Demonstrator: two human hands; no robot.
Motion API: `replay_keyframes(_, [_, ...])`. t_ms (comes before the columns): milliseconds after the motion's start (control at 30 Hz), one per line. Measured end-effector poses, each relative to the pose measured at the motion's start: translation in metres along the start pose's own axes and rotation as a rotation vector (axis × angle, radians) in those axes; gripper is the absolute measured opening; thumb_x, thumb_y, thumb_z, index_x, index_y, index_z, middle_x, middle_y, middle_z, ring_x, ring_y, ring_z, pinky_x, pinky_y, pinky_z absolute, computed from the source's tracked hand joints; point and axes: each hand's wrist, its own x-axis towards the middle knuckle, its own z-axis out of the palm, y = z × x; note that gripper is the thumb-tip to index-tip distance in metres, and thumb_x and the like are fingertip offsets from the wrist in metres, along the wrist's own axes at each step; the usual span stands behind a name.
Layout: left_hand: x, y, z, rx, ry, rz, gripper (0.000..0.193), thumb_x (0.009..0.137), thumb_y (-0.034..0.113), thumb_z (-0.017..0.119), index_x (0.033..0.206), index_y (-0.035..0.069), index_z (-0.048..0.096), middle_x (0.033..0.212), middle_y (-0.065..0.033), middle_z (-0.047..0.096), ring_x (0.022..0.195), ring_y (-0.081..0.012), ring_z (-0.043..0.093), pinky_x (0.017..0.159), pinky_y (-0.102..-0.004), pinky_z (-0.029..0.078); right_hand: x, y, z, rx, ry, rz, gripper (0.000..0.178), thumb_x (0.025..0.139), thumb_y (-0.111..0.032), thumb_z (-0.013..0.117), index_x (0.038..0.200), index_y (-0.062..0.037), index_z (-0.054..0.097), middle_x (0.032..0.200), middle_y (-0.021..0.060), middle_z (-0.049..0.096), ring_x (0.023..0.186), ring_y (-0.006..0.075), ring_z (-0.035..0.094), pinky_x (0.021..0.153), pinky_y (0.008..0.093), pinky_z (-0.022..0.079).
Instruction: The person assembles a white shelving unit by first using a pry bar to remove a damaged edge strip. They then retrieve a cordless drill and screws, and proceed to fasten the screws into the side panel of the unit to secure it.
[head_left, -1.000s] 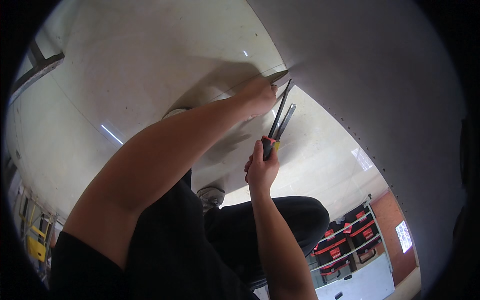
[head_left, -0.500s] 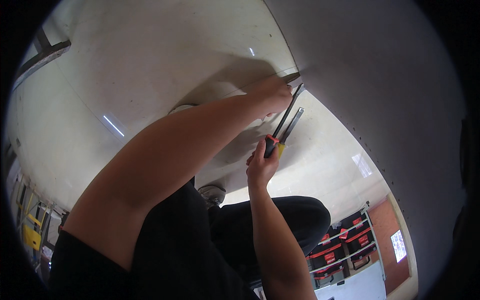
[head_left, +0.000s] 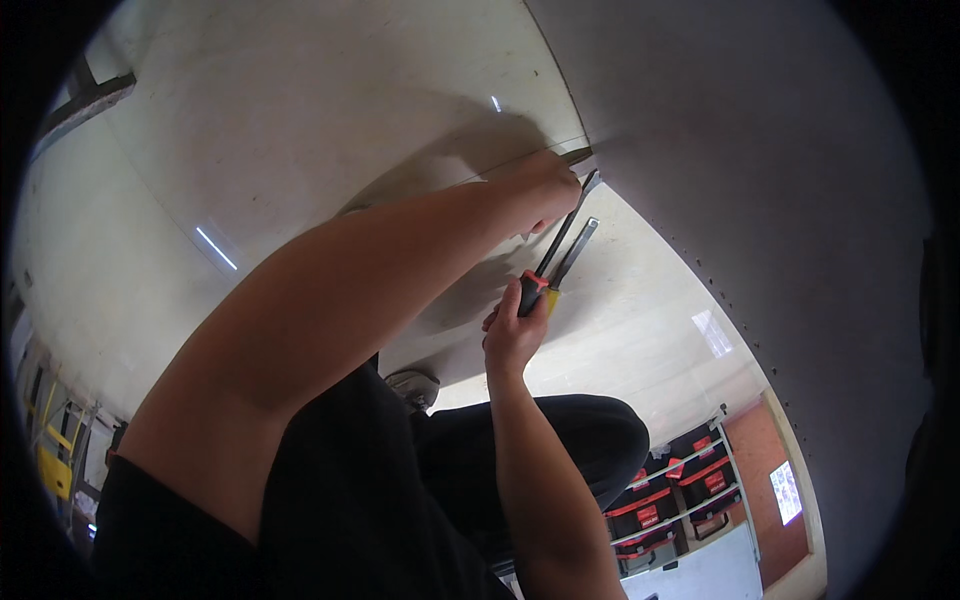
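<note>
My left hand [head_left: 545, 190] is closed low by the foot of the grey wall [head_left: 740, 200], beside a narrow dark strip [head_left: 577, 156] at the corner. Its fingertips are turned away from view; a small pale corner of something [head_left: 523, 236] shows beneath them. In my right hand [head_left: 513, 338] is a screwdriver [head_left: 535, 290] with a black and red handle. Its dark shaft slants up toward the wall's foot, passing close by my left fingers. Alongside runs a flat steel tool with a yellow handle [head_left: 572, 255]; whether my right hand also grips it, I cannot tell.
Glossy cream floor tiles [head_left: 330, 90] spread around me, with a thin joint line. My bent knee [head_left: 590, 430] and a shoe [head_left: 412, 385] are close below. Black and red tool bags [head_left: 650, 515] sit on a rack at lower right. Something yellow [head_left: 55, 470] stands far left.
The whole view has shifted slightly, so the scene sits a little further left. Both hands and the tools keep nearly the same places by the wall.
</note>
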Motion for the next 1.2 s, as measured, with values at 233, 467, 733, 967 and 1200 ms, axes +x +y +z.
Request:
replay_keyframes(233, [0.02,-0.011,0.011,-0.002,0.055,0.056,0.029,0.095,0.021,0.051,0.084,-0.003,0.061,0.058,-0.0087,0.053,0.041,-0.0175,0.044,0.038,-0.0349,0.035,0.0,0.003,0.001,-0.025,0.016,-0.002,0.022,0.093,-0.024,0.058,0.089,-0.0044,0.05,0.055,0.0027,0.049,0.04,0.011,0.048,0.038,0.0251,0.037])
replay_keyframes(467, [0.034,0.004,0.0,0.574,-0.163,0.27,0.017,0.088,0.007,0.054,0.078,-0.004,0.06,0.055,-0.0102,0.05,0.041,-0.0186,0.044,0.038,-0.035,0.034,0.0,0.001,0.002,-0.008,0.004,0.012,0.02,0.095,-0.024,0.057,0.091,-0.0065,0.048,0.055,0.0023,0.048,0.039,0.0097,0.046,0.036,0.0242,0.035])
replay_keyframes(733, [0.04,0.002,0.008,0.355,-0.134,0.298,0.013,0.083,-0.001,0.049,0.074,-0.003,0.059,0.054,-0.0118,0.05,0.04,-0.0176,0.044,0.035,-0.0335,0.032,0.003,0.008,0.002,-0.038,0.028,-0.014,0.025,0.092,-0.027,0.061,0.092,-0.0037,0.05,0.055,0.0036,0.052,0.042,0.0128,0.053,0.04,0.0266,0.041])
replay_keyframes(967, [0.05,0.018,0.006,0.42,-0.183,0.238,0.018,0.087,0.008,0.049,0.073,-0.001,0.057,0.055,-0.0091,0.051,0.04,-0.0163,0.044,0.036,-0.0311,0.032,0.005,0.009,-0.002,-0.008,-0.009,-0.008,0.019,0.095,-0.023,0.057,0.098,-0.0057,0.049,0.058,0.0022,0.048,0.04,0.0104,0.047,0.039,0.0244,0.038])
replay_keyframes(1200, [-0.013,0.039,-0.012,-0.27,-0.097,-0.251,0.045,0.096,0.043,0.048,0.088,0.0,0.057,0.078,-0.0127,0.065,0.07,-0.0217,0.067,0.054,-0.03,0.052,0.003,0.004,-0.011,-0.066,-0.023,-0.047,0.023,0.093,-0.025,0.059,0.096,-0.0046,0.05,0.056,0.0028,0.049,0.041,0.0111,0.049,0.039,0.0255,0.039])
